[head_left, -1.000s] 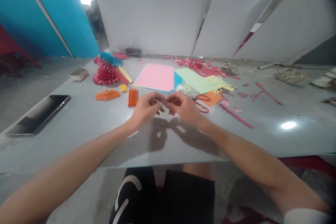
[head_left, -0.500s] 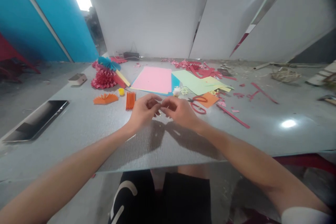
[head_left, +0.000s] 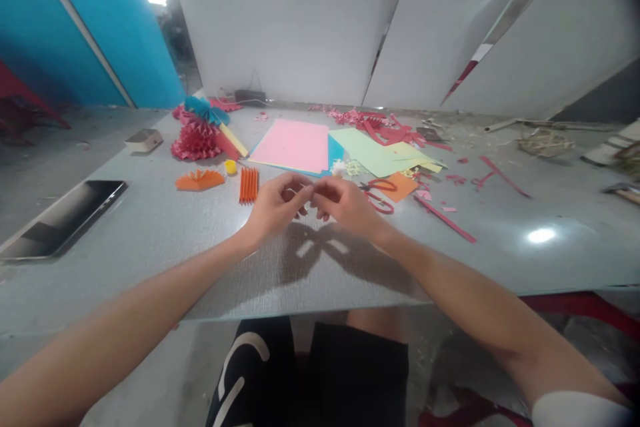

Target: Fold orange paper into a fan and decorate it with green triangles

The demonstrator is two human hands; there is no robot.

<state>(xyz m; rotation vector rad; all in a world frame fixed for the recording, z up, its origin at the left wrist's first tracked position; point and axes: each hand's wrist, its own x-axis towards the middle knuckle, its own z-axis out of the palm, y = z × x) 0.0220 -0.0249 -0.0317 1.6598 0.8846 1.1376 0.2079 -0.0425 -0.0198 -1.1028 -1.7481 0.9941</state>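
My left hand (head_left: pixel 281 205) and my right hand (head_left: pixel 345 205) meet above the middle of the table, fingertips pinched and touching or nearly so. A thin pale strand seems to show by the left fingers; what the fingertips hold is too small to name. Just left of my left hand stands a pleated orange paper (head_left: pixel 249 185), and beyond it lies an orange paper fan (head_left: pixel 200 179). Red-handled scissors (head_left: pixel 380 195) lie beside my right hand, close to an orange paper piece (head_left: pixel 401 187). A small white object (head_left: pixel 339 168) sits behind my fingers.
Pink paper sheets (head_left: pixel 293 145) and a green sheet (head_left: pixel 367 152) lie behind the hands. Pleated red paper (head_left: pixel 196 139) and a yellow cap (head_left: pixel 230 167) are at left, with a dark tablet or phone (head_left: pixel 65 219) nearer. Red paper strips (head_left: pixel 445 219) litter the right side.
My hands have come slightly closer together, the fingertips now meeting, and their shadows join on the table. The view has shifted slightly; the papers and scissors lie as before.
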